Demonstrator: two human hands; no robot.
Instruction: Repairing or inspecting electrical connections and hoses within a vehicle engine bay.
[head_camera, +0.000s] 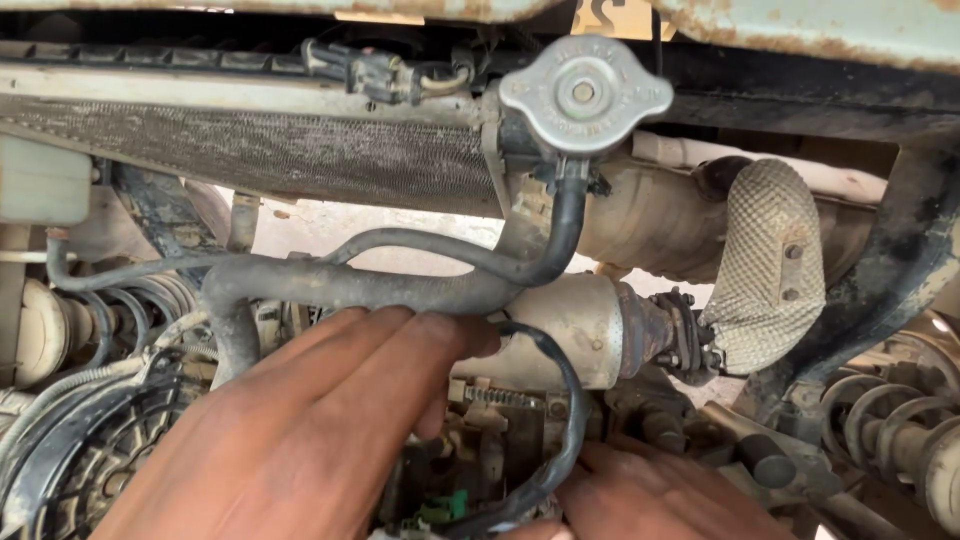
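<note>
My left hand (300, 440) fills the lower left, its fingers stretched toward a thick black rubber hose (370, 285) and a dusty metal cylinder (570, 325) in an engine bay. The fingertips touch a thin black cable (572, 400) that loops down from the hose. My right hand (650, 495) lies low at the bottom centre-right, beside the lower end of that cable; what its fingers grip is hidden. A small green connector (447, 507) sits between the two hands.
A round metal radiator cap (585, 95) tops the radiator (300, 150) at the back. A perforated heat shield (765, 265) stands to the right, coil springs (900, 420) at far right, and a black fan shroud (70, 450) at lower left.
</note>
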